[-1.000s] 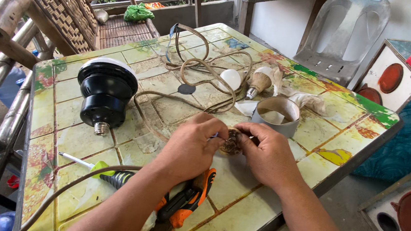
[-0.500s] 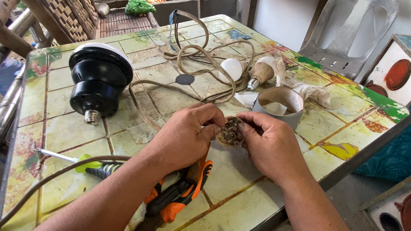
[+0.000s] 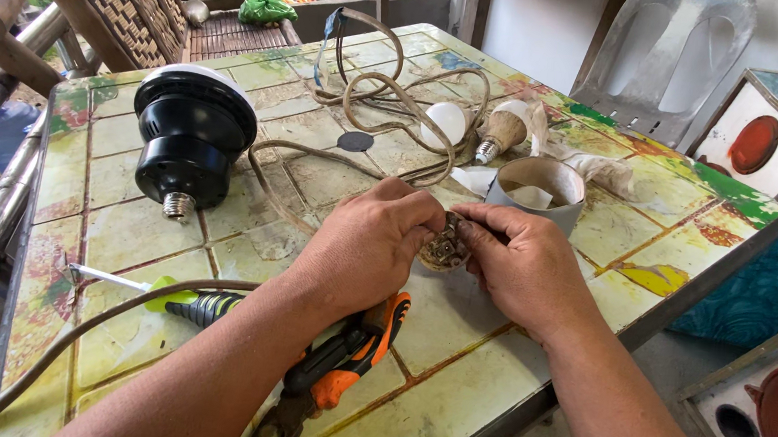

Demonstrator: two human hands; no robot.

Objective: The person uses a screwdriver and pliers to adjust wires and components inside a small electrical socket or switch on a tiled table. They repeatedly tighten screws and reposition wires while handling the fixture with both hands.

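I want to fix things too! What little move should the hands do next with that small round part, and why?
Probably tilt the small round part up to see its metal contacts. Both the left hand and right hand pinch it low over the table, fingers hiding most of it.

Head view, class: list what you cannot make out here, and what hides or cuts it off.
- Small round part: mostly covered by the fingers of left hand and right hand.
- Orange-handled pliers: partly under the left forearm, tips at the bottom edge.
- Brown cord: its end runs off the bottom-left edge.
- Grey ring: its contents are unclear.
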